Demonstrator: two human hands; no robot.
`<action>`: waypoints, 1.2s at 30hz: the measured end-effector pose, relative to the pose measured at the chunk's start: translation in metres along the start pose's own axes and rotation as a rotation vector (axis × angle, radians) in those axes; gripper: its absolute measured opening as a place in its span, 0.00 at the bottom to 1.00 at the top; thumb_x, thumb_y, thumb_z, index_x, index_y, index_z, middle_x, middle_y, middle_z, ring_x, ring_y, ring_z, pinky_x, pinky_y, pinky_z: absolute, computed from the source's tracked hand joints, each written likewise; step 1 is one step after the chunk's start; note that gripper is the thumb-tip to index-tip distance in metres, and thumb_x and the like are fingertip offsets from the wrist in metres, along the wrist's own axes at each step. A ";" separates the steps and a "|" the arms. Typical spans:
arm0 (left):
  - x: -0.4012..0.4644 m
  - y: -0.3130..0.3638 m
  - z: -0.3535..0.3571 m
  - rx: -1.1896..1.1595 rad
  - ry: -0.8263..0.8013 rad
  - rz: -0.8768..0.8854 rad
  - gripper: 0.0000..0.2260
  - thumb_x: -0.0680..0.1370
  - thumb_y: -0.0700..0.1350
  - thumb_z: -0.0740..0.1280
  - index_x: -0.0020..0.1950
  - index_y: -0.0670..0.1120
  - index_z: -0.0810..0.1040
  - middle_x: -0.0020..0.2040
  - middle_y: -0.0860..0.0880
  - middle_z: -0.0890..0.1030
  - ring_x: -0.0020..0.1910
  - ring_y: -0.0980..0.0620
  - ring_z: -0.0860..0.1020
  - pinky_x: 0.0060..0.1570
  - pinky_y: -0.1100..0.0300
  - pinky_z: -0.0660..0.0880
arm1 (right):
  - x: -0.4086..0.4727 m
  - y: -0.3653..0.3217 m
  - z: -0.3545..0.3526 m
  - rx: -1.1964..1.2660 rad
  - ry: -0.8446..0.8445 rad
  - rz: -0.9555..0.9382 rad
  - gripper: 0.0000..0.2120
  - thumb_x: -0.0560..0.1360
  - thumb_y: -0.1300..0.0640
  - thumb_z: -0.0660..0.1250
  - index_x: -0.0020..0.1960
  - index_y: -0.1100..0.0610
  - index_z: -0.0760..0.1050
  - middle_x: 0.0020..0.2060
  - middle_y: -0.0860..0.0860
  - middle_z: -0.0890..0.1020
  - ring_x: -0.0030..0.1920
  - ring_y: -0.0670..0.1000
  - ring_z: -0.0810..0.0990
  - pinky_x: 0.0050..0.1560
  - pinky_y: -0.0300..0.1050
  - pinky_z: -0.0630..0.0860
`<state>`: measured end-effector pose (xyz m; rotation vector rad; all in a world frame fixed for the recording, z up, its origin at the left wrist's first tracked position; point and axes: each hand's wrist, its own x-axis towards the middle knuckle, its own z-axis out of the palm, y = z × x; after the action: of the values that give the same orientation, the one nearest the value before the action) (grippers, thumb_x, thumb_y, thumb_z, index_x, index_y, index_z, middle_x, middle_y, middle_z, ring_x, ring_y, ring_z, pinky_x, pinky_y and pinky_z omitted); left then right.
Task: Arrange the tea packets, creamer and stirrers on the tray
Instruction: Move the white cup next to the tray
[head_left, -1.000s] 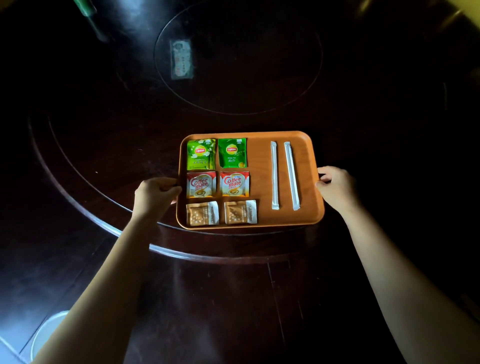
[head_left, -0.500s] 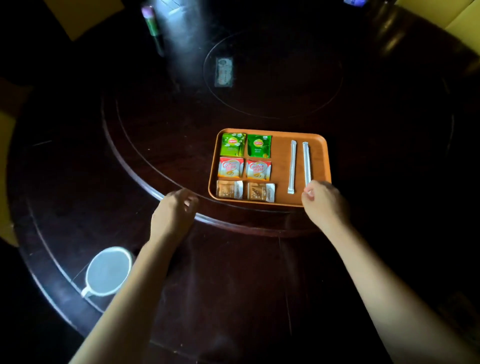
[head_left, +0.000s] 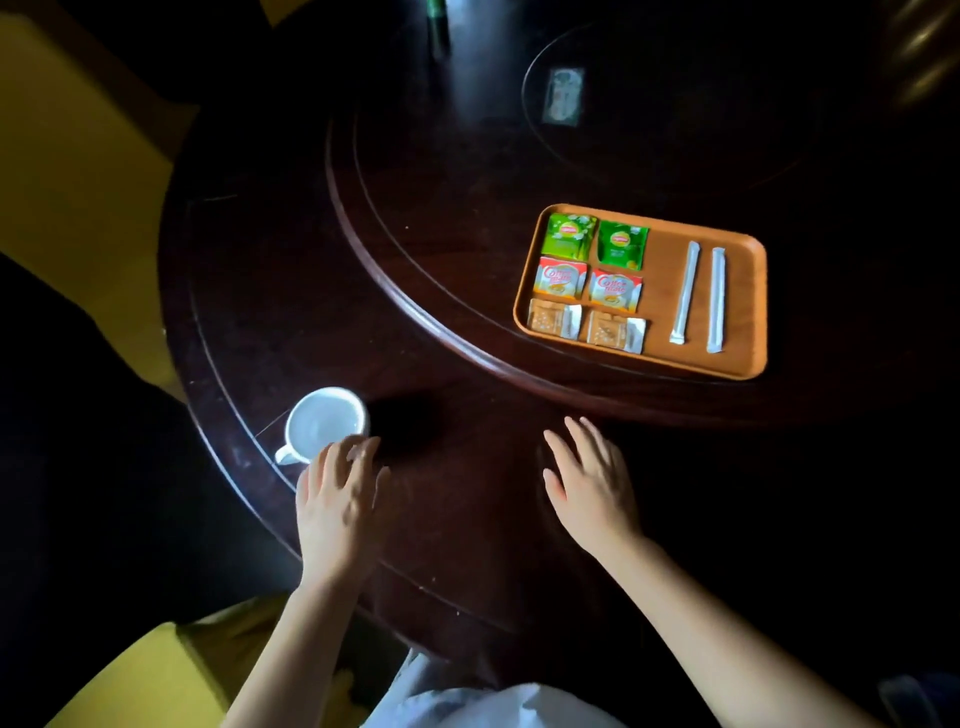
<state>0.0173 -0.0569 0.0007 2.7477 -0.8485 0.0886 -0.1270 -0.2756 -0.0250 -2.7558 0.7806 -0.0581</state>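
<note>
An orange tray (head_left: 748, 312) rests on the raised round centre of the dark table. On its left side lie two green tea packets (head_left: 569, 236) (head_left: 622, 245), two red-and-white creamer packets (head_left: 560, 278) (head_left: 615, 290) and two brown sachets (head_left: 553, 318) (head_left: 615, 331), set in rows. Two white wrapped stirrers (head_left: 684, 292) (head_left: 717, 300) lie side by side on the right. My left hand (head_left: 337, 499) hovers open beside a white cup (head_left: 324, 423), its fingertips at the cup's near rim. My right hand (head_left: 589, 480) is open over the bare table, well short of the tray.
The cup stands near the table's left front edge. A small label (head_left: 562, 96) lies on the glass turntable at the back, and a dark bottle (head_left: 437, 23) stands at the far edge. Yellow chair seats (head_left: 72, 171) (head_left: 150, 675) show left and below.
Both hands let go of the tray's sides and drew back toward me. The left hand moved to the white cup. The view swung left, so the tray now sits to the right.
</note>
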 end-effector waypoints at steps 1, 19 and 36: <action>-0.002 -0.009 0.002 0.006 0.000 -0.040 0.19 0.73 0.43 0.69 0.63 0.41 0.73 0.60 0.37 0.76 0.59 0.34 0.73 0.55 0.38 0.72 | -0.001 -0.003 0.006 -0.024 -0.030 -0.010 0.24 0.67 0.57 0.73 0.62 0.58 0.75 0.63 0.61 0.77 0.65 0.62 0.73 0.60 0.62 0.73; 0.045 -0.118 0.004 -0.529 -0.248 -0.422 0.05 0.76 0.43 0.64 0.43 0.50 0.78 0.42 0.46 0.82 0.41 0.49 0.78 0.40 0.56 0.70 | 0.009 -0.017 0.051 -0.184 -0.178 -0.086 0.31 0.73 0.45 0.64 0.73 0.50 0.59 0.73 0.57 0.65 0.72 0.58 0.63 0.68 0.64 0.62; 0.108 -0.084 0.005 -1.013 -0.373 -0.420 0.08 0.78 0.43 0.62 0.40 0.49 0.77 0.34 0.47 0.75 0.31 0.56 0.70 0.31 0.66 0.69 | 0.054 -0.008 0.054 -0.159 -0.207 -0.218 0.31 0.74 0.39 0.51 0.74 0.47 0.51 0.75 0.52 0.59 0.75 0.52 0.53 0.73 0.59 0.50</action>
<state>0.1541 -0.0505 -0.0090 1.9016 -0.2270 -0.7378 -0.0709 -0.2830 -0.0768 -2.9245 0.4471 0.2524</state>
